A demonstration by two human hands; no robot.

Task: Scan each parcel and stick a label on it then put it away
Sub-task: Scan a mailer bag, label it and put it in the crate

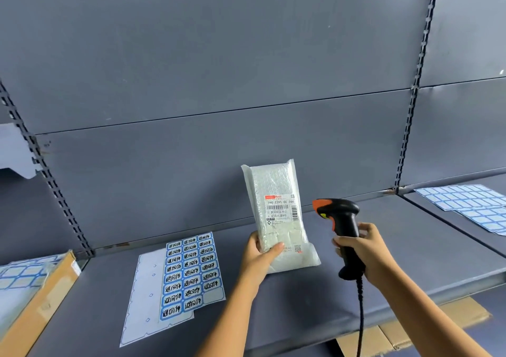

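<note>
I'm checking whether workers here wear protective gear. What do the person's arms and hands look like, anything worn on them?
Nothing is worn as far as the view shows. The left hand and right hand are bare, with no gloves, and no rings are visible. Both forearms are uncovered right to the bottom edge of the picture: no sleeves, watch, wristband or markings show. Fingernails look short and unpainted.

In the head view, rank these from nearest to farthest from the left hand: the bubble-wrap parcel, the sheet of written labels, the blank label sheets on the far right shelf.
1. Bubble-wrap parcel: gripped at its lower end by the left hand.
2. Sheet of written labels: flat on the shelf, just left of that hand.
3. Blank label sheets: far right, on the neighbouring shelf.
</note>
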